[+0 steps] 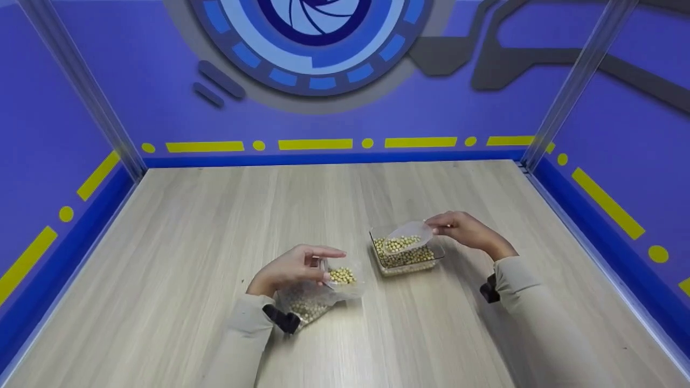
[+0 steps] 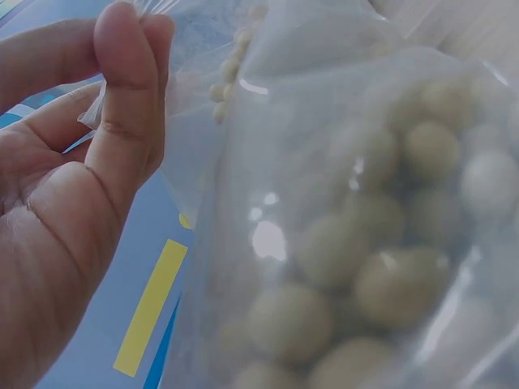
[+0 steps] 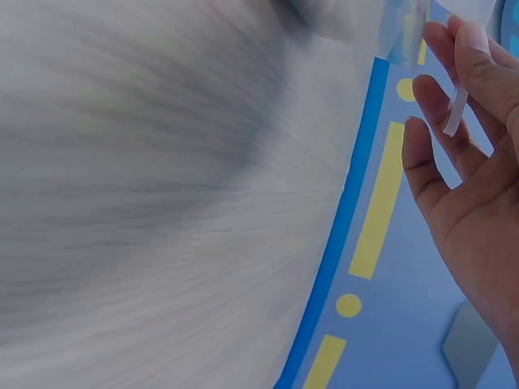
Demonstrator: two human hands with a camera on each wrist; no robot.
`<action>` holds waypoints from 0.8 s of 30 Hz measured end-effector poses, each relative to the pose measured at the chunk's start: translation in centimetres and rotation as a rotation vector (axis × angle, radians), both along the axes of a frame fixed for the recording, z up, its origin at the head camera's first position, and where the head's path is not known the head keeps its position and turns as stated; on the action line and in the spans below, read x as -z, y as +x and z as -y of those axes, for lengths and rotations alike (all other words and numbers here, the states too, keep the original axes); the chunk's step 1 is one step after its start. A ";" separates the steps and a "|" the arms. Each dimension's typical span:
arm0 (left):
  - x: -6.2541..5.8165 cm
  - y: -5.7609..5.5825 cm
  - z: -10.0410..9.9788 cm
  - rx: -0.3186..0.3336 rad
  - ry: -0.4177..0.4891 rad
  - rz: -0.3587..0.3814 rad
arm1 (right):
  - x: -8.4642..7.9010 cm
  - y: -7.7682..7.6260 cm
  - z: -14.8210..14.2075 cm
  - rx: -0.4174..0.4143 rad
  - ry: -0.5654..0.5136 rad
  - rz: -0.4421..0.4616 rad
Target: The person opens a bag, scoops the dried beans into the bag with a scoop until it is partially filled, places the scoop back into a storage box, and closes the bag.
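Observation:
My left hand [image 1: 291, 271] pinches the rim of a clear plastic bag [image 1: 347, 292] of round yellowish soybeans. In the left wrist view, thumb and fingers of the hand [image 2: 73, 186] grip the bag's gathered edge, and the bag [image 2: 324, 178] bulges with beans close to the camera. Its mouth faces right, where beans [image 1: 342, 276] show. My right hand [image 1: 468, 231] holds a translucent plastic scoop [image 1: 425, 230] by its handle. The scoop carries soybeans and tilts over a clear rectangular container [image 1: 409, 271] with more soybeans inside. From the right wrist, the scoop's handle [image 3: 456, 113] emerges between the fingers.
A light wood-grain table [image 1: 226, 215] bears the bag and container. Blue-purple panels with yellow marks [image 1: 315, 144] rise behind and at both sides. Black wrist straps [image 1: 283, 319] sit over the beige sleeves.

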State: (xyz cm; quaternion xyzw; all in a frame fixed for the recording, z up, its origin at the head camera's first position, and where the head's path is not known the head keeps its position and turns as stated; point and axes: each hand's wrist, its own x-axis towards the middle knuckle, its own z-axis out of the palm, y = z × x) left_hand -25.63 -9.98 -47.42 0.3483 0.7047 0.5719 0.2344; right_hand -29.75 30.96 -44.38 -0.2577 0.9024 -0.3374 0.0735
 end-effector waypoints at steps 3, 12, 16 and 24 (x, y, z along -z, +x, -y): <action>-0.1 0.0 0.0 0.004 0.007 0.000 | -0.4 0.0 0.2 0.003 -0.009 0.011; -0.1 0.0 0.0 0.013 0.025 0.000 | -1.4 0.1 1.6 0.001 -0.014 0.025; -0.1 -0.1 0.1 0.015 0.037 0.025 | -1.6 0.1 2.5 -0.024 -0.013 -0.004; -0.1 0.0 0.1 0.003 0.019 0.028 | -1.8 0.4 4.4 -0.102 0.007 -0.082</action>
